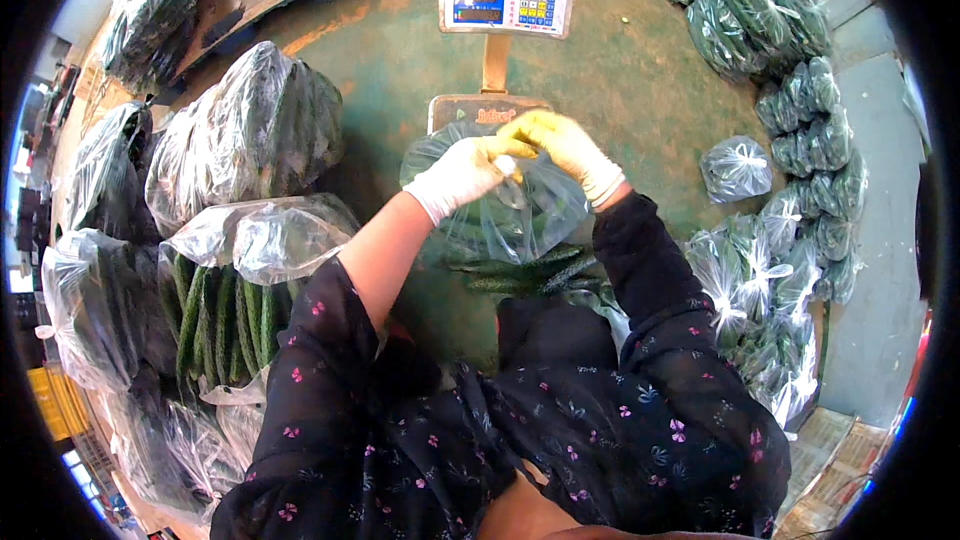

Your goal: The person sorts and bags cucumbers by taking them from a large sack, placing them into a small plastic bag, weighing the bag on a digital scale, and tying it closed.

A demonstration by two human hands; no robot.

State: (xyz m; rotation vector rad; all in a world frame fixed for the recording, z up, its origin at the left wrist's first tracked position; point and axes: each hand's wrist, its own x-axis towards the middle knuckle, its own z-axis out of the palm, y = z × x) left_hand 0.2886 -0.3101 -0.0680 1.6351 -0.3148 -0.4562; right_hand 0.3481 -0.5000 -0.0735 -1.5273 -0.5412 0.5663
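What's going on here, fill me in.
A person's gloved left hand and right hand meet at the top of a clear plastic bag with green contents, at a weighing scale; whether the bag rests on it is hidden. Loose cucumbers lie on the bag's near side. Filled bags stand to the left, tied bags to the right.

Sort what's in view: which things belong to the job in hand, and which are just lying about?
Seemingly in the job:
left hand and right hand, gloved, meeting over the bag
clear plastic bag
scale, just beyond

Apparently lying about:
small tied bag, right
large filled bag, left
yellow crate, far left
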